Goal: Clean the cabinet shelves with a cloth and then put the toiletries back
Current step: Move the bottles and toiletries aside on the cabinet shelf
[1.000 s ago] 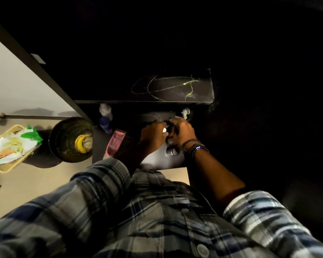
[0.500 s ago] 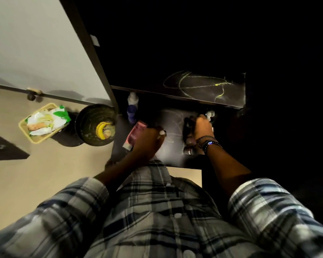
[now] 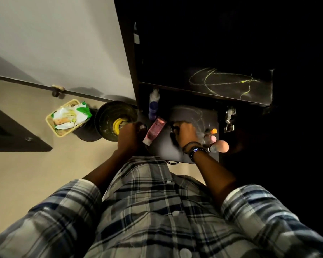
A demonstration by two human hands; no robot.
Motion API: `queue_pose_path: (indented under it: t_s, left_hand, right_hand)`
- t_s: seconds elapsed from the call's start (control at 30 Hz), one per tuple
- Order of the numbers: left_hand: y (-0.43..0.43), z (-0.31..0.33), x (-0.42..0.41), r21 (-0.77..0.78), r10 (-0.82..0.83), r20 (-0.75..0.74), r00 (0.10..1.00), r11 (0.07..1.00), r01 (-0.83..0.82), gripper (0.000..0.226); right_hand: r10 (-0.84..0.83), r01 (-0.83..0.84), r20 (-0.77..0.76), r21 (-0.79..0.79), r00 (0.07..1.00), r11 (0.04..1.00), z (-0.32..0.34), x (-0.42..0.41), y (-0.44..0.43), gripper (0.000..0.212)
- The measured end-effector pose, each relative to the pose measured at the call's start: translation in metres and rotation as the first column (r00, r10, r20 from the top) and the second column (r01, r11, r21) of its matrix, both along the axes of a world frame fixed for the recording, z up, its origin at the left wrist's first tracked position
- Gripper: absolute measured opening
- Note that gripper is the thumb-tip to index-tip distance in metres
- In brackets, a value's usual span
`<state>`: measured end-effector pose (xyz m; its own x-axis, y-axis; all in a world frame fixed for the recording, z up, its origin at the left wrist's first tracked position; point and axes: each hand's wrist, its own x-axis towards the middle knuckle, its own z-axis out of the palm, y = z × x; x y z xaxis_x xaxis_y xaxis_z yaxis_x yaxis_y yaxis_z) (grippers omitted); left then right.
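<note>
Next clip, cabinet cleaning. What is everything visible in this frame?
shelf: one, dark, chalk-marked, lower level of the cabinet
upper shelf: one, dark with yellow scribbles, above it
bottle: one, white and purple, shelf's back left
tube: one, pink, shelf's left edge
small bottles: about three, orange, pink and peach tops, shelf's right side
hinge: one, metal, right of shelf
bin: one, dark, something yellow inside, floor left of cabinet
basket: one, yellow, holding packets, left of bin
shirt: one, plaid, bottom
left hand: between bin and tube, grip unclear
right hand: on shelf, gripping a dark item
</note>
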<state>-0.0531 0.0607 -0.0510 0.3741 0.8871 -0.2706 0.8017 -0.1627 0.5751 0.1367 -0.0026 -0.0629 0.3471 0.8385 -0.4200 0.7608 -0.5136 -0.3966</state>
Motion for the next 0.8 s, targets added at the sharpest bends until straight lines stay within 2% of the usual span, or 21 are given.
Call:
queue_pose_path:
  t_s: [0.13, 0.27, 0.37, 0.43, 0.53, 0.6, 0.67, 0.73, 0.8]
  left_hand:
    - [0.011, -0.001, 0.002, -0.024, -0.006, -0.011, 1.000, 1.000, 0.006, 0.020]
    - [0.020, -0.007, 0.003, -0.068, -0.051, -0.015, 0.999, 0.996, 0.050, 0.020]
    - [0.025, -0.013, 0.002, -0.074, -0.075, -0.020, 0.997, 0.995, 0.073, 0.023]
    - [0.028, -0.016, 0.001, -0.071, -0.104, -0.014, 0.994, 0.992, 0.103, 0.027]
    - [0.031, -0.016, 0.003, -0.061, -0.107, -0.014, 0.994, 0.992, 0.106, 0.029]
    - [0.031, -0.017, 0.003, -0.041, -0.105, -0.008, 0.994, 0.994, 0.105, 0.025]
    - [0.029, -0.018, 0.002, -0.039, -0.099, 0.011, 0.995, 0.994, 0.099, 0.021]
    - [0.027, -0.017, 0.001, -0.029, -0.092, 0.034, 0.995, 0.995, 0.093, 0.020]
    - [0.024, -0.015, 0.002, -0.015, -0.067, 0.055, 0.996, 0.998, 0.068, 0.022]
  right_hand:
    - [0.073, -0.073, 0.011, -0.010, 0.997, 0.997, -0.010, -0.028, 0.005, 0.018]
    - [0.093, -0.093, 0.019, -0.001, 0.995, 0.996, -0.013, -0.033, 0.005, 0.019]
    - [0.078, -0.077, -0.016, 0.025, 0.997, 0.997, -0.008, -0.028, 0.001, 0.032]
    - [0.012, -0.010, -0.020, 0.083, 1.000, 0.997, -0.004, -0.019, -0.004, 0.040]
    - [-0.071, 0.054, 0.137, 0.122, 0.988, 0.991, 0.001, 0.007, -0.014, 0.034]
    - [-0.118, 0.109, 0.274, 0.050, 0.954, 0.993, 0.001, 0.031, -0.021, 0.033]
    - [-0.106, 0.146, 0.355, -0.089, 0.929, 0.985, 0.000, 0.054, -0.026, 0.039]
    - [-0.059, 0.143, 0.366, -0.204, 0.929, 0.968, -0.001, 0.070, -0.031, 0.044]
    - [-0.087, 0.171, 0.311, -0.253, 0.946, 0.952, 0.000, 0.080, -0.032, 0.050]
